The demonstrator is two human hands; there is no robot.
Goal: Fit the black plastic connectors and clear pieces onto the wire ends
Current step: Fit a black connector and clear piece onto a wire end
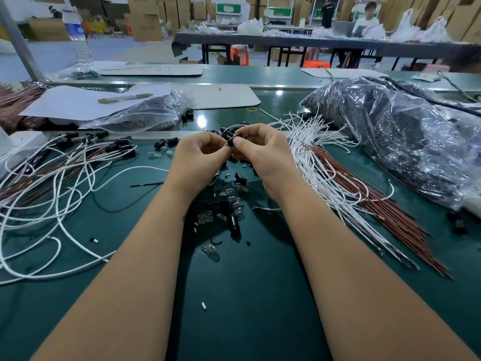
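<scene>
Two hands meet over the green table (260, 295), both above the loose parts pile (229, 204), which serves as landmark. Left hand (197, 157) has fingers curled in, thumb and forefinger pinching toward the black connector (231, 141). Right hand (263, 149) also curled, thumb and fingertips pinching the same connector; it is small, dark, roughly cylindrical, mostly hidden by the fingers. Whether a wire is in it cannot be told.

Counts: two hands, one held connector. The pile holds several black connectors and several clear pieces (210, 252), glassy and small, too jumbled to count exactly. A few tiny white bits (203, 306) lie nearer the camera than the pile.

Left of the pile: a tangle of finished white wires (52, 194) with black connectors on their ends, about eight visible at the far end. Right of the pile: a bundle of bare white wires (320, 162) and beside it a bundle of red-brown wires (385, 212), many in each.

Containers: a clear zip bag (145, 113) beyond and left of the pile, dark small parts inside, a few black connectors spilled at its mouth. A large clear plastic bag (395, 136) far right of the pile, filled with dark contents that cannot be identified. One water bottle (78, 35) stands far beyond, left. One pen (125, 98) lies on white paper (65, 102) behind the zip bag.
</scene>
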